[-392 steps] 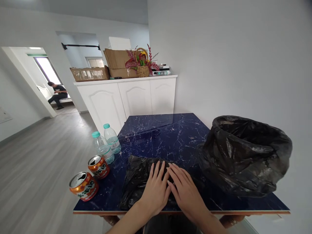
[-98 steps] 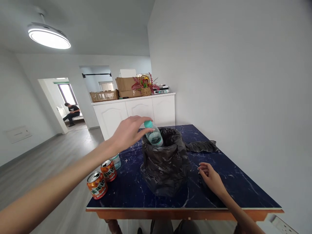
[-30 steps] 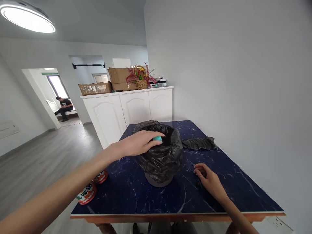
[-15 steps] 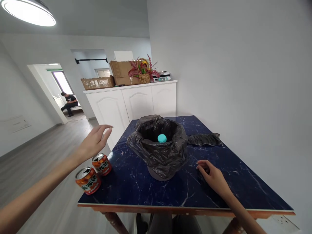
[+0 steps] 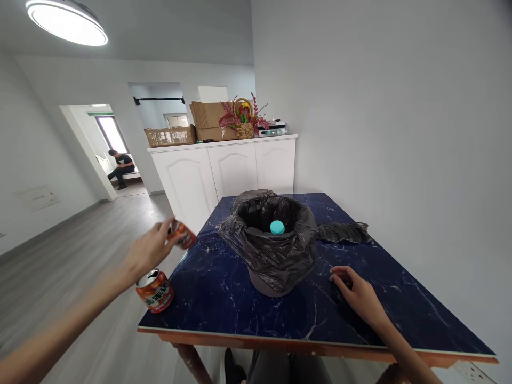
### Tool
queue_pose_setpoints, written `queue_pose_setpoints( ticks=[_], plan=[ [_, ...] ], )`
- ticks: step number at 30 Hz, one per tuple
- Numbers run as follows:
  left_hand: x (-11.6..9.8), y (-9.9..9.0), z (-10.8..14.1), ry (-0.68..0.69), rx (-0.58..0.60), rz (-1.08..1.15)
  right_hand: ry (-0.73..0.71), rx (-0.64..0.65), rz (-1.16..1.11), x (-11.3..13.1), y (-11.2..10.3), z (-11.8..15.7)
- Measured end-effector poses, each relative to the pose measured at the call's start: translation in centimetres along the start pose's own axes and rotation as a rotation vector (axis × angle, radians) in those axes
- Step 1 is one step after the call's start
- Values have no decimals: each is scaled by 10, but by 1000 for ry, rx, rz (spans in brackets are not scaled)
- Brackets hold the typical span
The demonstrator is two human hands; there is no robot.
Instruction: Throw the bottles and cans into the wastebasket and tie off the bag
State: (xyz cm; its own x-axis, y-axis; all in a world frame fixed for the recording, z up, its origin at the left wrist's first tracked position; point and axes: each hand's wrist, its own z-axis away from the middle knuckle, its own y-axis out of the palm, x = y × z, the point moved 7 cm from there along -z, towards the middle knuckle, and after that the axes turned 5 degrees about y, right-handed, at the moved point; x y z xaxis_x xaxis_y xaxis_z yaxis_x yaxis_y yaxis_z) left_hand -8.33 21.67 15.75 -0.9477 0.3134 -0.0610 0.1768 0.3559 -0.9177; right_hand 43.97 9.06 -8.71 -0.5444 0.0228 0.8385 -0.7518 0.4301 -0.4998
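My left hand [image 5: 154, 246] grips an orange can [image 5: 183, 235] by its top end and holds it tilted above the table's left edge. A second orange can [image 5: 155, 291] stands upright at the near left corner, below my left wrist. In the middle of the table sits a grey bin [image 5: 270, 285] lined with a black plastic bag [image 5: 276, 256]. A turquoise cap [image 5: 277, 227] shows inside the bin's opening. My right hand [image 5: 354, 288] rests on the tabletop to the right of the bin, fingers curled, with nothing visible in it.
The dark blue marbled table [image 5: 224, 314] has a folded black plastic strip [image 5: 344, 233] right of the bin. Behind stands a white cabinet [image 5: 236, 170] bearing cardboard boxes [image 5: 170, 136] and a flower basket [image 5: 244, 130]. A person [image 5: 122, 166] sits in a far room.
My left hand has closed on the farther can and lifted and tilted it off the table. The view has shifted slightly; my right hand stays by the bin.
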Motion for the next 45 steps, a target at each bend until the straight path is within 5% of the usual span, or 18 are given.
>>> queue_pose_setpoints(
  ticks=[4,7,12,18,22,27,32,35,40,45],
  plan=[
    [-86,-94,-8,206,-364,34,-4,8,-8,-2,2,-1],
    [-151,-123,-2,362,-421,84,3,27,-18,-5,4,-2],
    [-222,-93,-6,577,-270,132,-15,5,-29,-2,2,-2],
    [-246,-48,-30,619,48,193,-22,-16,-38,6,-1,-2],
    [-221,-67,-20,489,-39,274,-30,-27,-43,8,-2,-2],
    [-127,-79,0,244,-118,188,-38,-21,-40,9,-1,-1],
    [-8,-35,31,43,42,88,-23,-8,-23,5,-1,0],
    [38,0,63,-33,130,97,-23,1,-15,1,0,1],
    [56,45,103,-57,236,193,-29,18,0,-4,2,2],
    [51,47,102,-85,191,147,-36,19,6,-5,3,2]
  ],
)
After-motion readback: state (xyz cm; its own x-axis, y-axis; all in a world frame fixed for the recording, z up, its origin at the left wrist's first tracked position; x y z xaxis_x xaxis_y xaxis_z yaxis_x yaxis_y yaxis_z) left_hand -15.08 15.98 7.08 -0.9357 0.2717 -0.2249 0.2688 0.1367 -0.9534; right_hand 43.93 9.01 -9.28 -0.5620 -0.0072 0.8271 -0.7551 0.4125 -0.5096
